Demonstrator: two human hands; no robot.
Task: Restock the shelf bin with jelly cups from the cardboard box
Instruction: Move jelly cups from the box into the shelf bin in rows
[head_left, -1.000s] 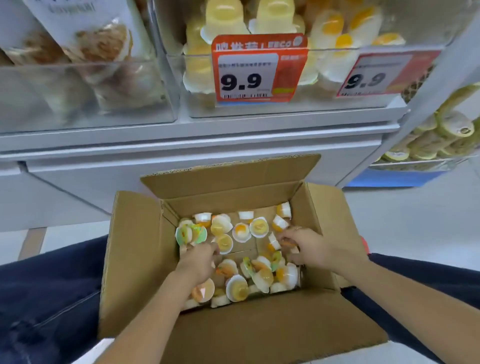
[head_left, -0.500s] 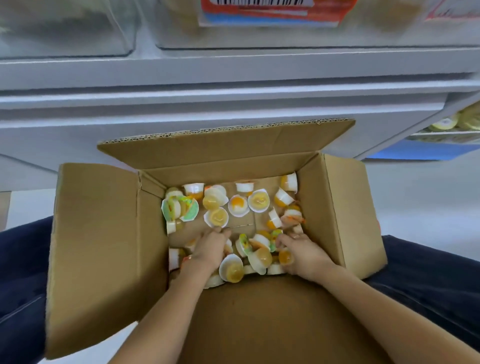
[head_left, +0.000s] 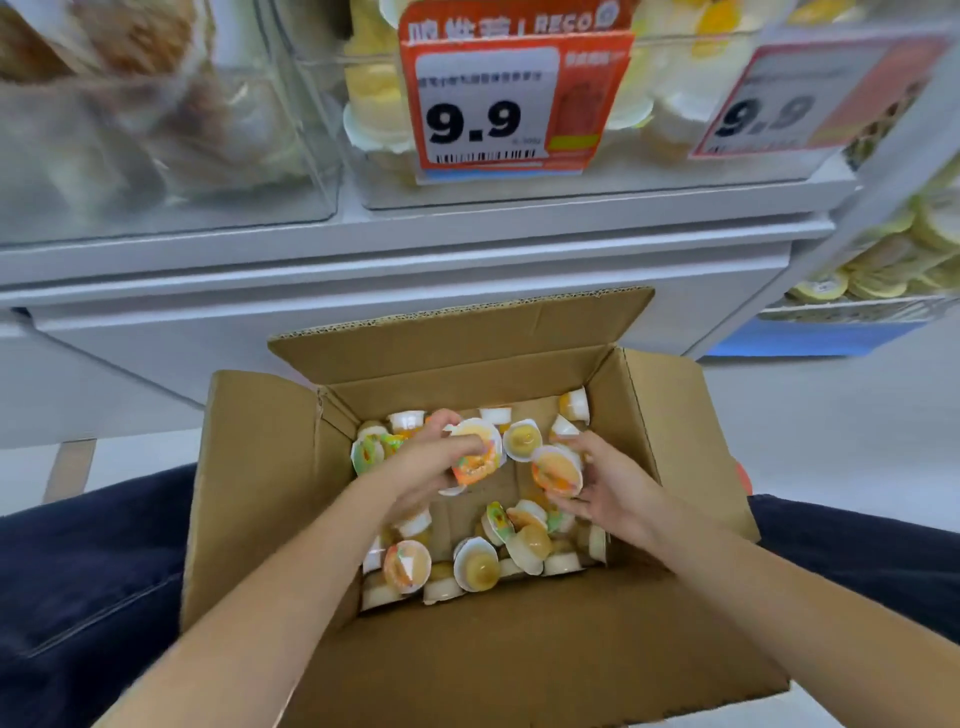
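An open cardboard box (head_left: 260, 493) rests on my lap, with several small jelly cups (head_left: 475, 564) loose on its bottom. My left hand (head_left: 421, 470) is raised above the box floor and grips a handful of jelly cups (head_left: 475, 454). My right hand (head_left: 613, 491) holds another jelly cup (head_left: 556, 470) with an orange lid, lifted beside the left one. Straight ahead above the box is the clear shelf bin (head_left: 649, 171), partly filled with yellow jelly cups (head_left: 371, 109) behind a 9.9 price tag (head_left: 511, 98).
A clear bin (head_left: 156, 156) of bagged snacks stands to the left of the jelly bin. A second 9.9 tag (head_left: 810, 104) hangs at the right. A lower rack (head_left: 893, 265) of round yellow packs is at the far right. My dark-trousered legs (head_left: 78, 597) flank the box.
Both hands have come up off the box floor, each with jelly cups in it. The camera tilted back up, bringing the shelf bin and price tags into view.
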